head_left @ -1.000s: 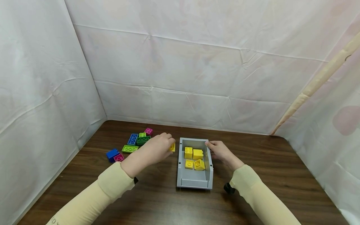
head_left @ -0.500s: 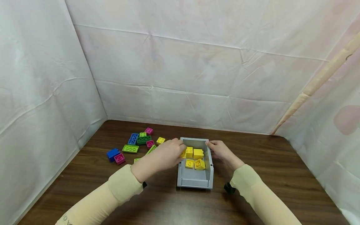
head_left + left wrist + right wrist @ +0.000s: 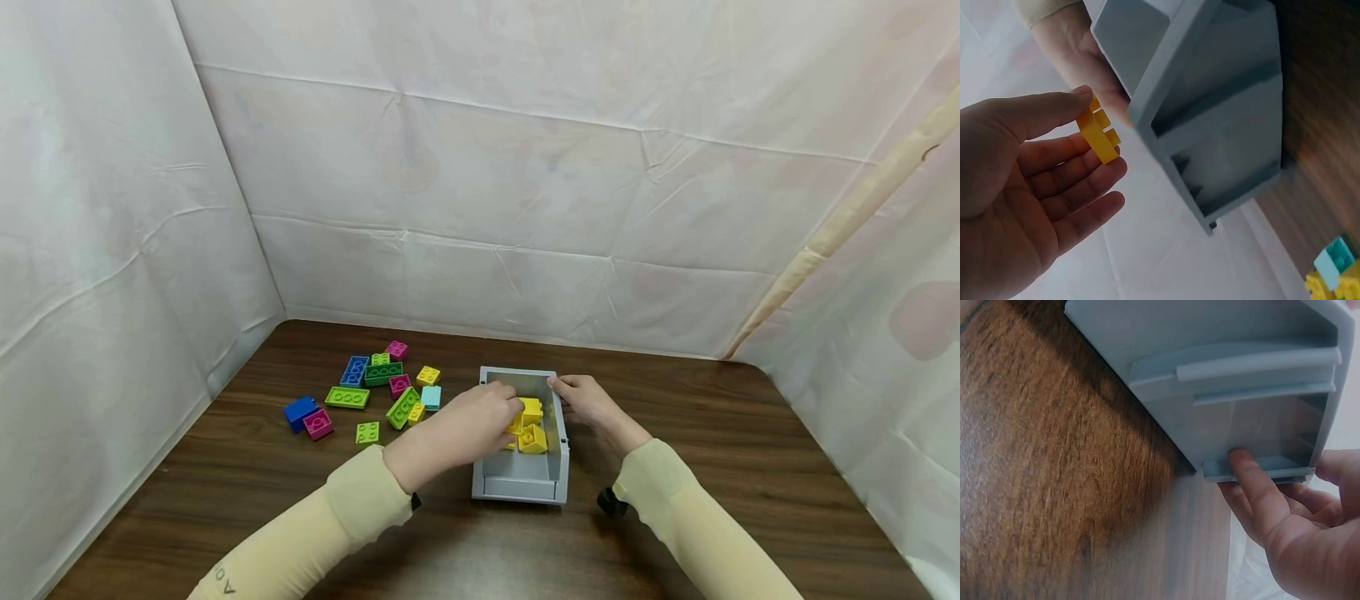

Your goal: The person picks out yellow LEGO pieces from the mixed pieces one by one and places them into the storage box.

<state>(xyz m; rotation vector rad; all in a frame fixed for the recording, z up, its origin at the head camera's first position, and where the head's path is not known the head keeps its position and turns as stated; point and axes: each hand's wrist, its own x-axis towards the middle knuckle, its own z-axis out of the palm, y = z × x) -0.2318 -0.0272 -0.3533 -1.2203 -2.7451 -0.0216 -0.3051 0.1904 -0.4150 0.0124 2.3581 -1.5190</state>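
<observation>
Over the open grey plastic bin [image 3: 517,490] my left hand [image 3: 471,423] pinches a yellow building brick [image 3: 1099,134] between thumb and fingertips, as the left wrist view shows. Inside the bin lie several other yellow bricks [image 3: 533,440]; the left hand partly covers them in the head view. At the bin's far right corner my right hand [image 3: 594,410] holds the side wall. Its thumb lies at the rim, and in the right wrist view a finger [image 3: 1260,490] touches the outer face of that wall.
Left of the bin several loose bricks lie on the dark wooden table [image 3: 660,533]: a blue brick [image 3: 301,412], a magenta brick [image 3: 318,424], a lime plate [image 3: 347,397], a turquoise brick [image 3: 431,397] and a yellow brick [image 3: 428,376] among them. White cloth walls [image 3: 450,283] enclose the table.
My left hand has moved right, from beside the bin to over its inside, with the yellow brick. Bricks it had covered now show on the table. The right hand and bin stay put.
</observation>
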